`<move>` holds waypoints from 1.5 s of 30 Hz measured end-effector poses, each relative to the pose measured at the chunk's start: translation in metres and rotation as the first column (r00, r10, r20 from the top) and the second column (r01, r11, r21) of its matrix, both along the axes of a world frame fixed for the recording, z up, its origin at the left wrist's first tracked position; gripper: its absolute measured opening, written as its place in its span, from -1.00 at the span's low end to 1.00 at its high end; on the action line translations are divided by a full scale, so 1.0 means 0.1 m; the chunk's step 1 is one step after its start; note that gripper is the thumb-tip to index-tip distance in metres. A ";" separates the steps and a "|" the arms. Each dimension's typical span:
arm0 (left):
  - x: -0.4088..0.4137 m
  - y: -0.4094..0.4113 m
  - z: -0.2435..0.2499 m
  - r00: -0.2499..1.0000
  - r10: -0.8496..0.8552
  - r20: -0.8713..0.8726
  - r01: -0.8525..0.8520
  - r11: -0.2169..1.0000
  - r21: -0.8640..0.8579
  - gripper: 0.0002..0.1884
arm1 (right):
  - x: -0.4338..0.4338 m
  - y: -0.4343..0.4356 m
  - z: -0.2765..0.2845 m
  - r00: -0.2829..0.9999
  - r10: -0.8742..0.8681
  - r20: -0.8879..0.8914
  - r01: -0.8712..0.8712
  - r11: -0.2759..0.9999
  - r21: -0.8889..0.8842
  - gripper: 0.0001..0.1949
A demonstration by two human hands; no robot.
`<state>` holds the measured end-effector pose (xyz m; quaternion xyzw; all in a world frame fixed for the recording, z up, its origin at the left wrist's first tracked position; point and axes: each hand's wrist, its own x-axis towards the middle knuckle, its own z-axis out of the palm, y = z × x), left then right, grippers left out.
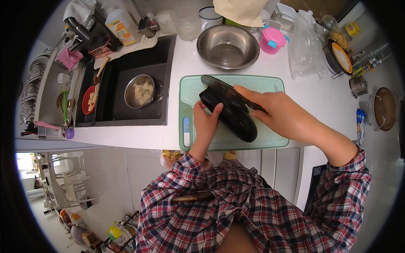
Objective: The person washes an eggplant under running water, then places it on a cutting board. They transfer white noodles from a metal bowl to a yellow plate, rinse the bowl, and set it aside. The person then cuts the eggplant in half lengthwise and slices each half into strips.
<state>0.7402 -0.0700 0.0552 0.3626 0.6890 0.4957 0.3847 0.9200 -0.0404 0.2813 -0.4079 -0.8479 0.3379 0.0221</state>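
A dark, glossy eggplant [239, 121] lies aslant on the green cutting board [275, 83]. My left hand [204, 121] holds it near its upper left end, thumb on top and fingers at the side. In my right hand [278, 107] is a kitchen knife [221, 86], its blade pointing to the upper left along the eggplant's far side. A dark strip beside the blade may be a cut piece; motion blur hides where the blade meets the skin.
Behind the board stands a steel basin [227, 47], with a pink lidded container [272, 39] to its right. At left, the black sink [133, 117] holds a steel bowl [127, 95] of pale cubes in water. A clear plastic bag [307, 47] lies at right.
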 end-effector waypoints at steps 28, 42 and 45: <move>0.19 0.11 0.14 0.989 0.010 0.146 -0.022 0.996 0.081 -0.42 | -0.06 0.41 0.21 0.971 0.140 0.194 -0.150 0.988 0.040 -0.46; 0.20 0.16 0.06 0.991 -0.011 0.133 0.005 0.999 0.048 -0.44 | -0.16 0.66 0.29 0.947 0.146 0.287 -0.080 0.970 -0.230 -0.42; 0.19 0.16 0.08 0.994 0.011 0.112 -0.017 0.999 0.045 -0.43 | -0.21 0.67 0.29 0.941 0.167 0.296 -0.097 0.967 -0.236 -0.41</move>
